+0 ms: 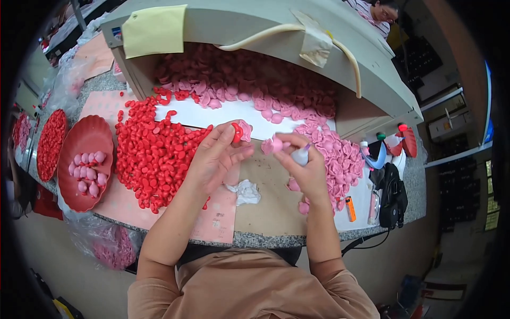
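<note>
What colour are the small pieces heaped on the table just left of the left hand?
The heaped pieces are bright red, clearest in the head view, next to the left hand.

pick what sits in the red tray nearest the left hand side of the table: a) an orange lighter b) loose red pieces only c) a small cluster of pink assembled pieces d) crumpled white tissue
c: the red tray holds a small cluster of pink pieces, while the loose red pieces lie heaped on the table beside the left hand, and the tissue and lighter lie elsewhere.
</note>
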Demonstrator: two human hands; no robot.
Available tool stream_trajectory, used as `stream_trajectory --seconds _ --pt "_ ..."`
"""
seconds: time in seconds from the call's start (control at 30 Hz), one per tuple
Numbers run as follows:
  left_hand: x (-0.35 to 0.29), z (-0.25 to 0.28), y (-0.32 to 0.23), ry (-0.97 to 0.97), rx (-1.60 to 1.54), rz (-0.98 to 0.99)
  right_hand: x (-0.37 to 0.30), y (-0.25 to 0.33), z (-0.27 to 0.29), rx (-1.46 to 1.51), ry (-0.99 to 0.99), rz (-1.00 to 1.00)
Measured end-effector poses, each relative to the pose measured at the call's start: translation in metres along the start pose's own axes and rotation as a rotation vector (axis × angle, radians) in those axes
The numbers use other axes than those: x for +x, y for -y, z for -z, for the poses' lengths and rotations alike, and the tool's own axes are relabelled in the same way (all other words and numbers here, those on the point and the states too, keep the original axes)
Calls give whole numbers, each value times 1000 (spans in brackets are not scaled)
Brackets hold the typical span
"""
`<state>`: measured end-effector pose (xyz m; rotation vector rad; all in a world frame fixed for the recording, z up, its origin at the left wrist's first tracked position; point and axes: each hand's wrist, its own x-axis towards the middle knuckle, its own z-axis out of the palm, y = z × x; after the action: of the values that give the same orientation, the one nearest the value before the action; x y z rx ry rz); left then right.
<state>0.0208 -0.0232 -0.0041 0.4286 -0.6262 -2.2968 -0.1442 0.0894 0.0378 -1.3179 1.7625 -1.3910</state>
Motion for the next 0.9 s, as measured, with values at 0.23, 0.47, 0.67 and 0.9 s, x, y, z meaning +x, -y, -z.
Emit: stream_trajectory --seconds 0.23,0.47,0.67,0.9 --pt "7 -5 17 9 111 105 5 -17 -12 -52 -90 299" --pt "9 -5 25 48 109 131 7 -23 -13 -125 -89 303" --pt "6 -6 24 44 89 138 6 -23 -14 -158 -61 307" --pt "7 -2 25 46 170 89 3 -30 -19 -190 -87 364"
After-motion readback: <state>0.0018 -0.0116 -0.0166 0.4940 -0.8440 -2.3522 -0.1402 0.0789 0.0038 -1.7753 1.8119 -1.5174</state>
